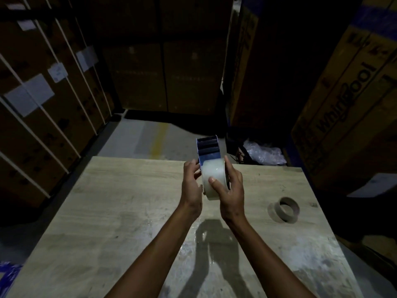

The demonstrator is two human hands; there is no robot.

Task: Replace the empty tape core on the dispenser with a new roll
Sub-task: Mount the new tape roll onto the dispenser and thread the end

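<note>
A blue tape dispenser is held up above the wooden table, its serrated end pointing away from me. A new clear tape roll sits at the dispenser's near end. My left hand grips the left side of the dispenser and roll. My right hand wraps the roll from the right, thumb pressed on its face. The empty brown cardboard core lies on the table to the right, apart from both hands.
Tall stacks of cardboard boxes surround the table on the left, back and right. A crumpled clear plastic bag lies on the floor beyond the table's far edge. Something blue shows at the lower left.
</note>
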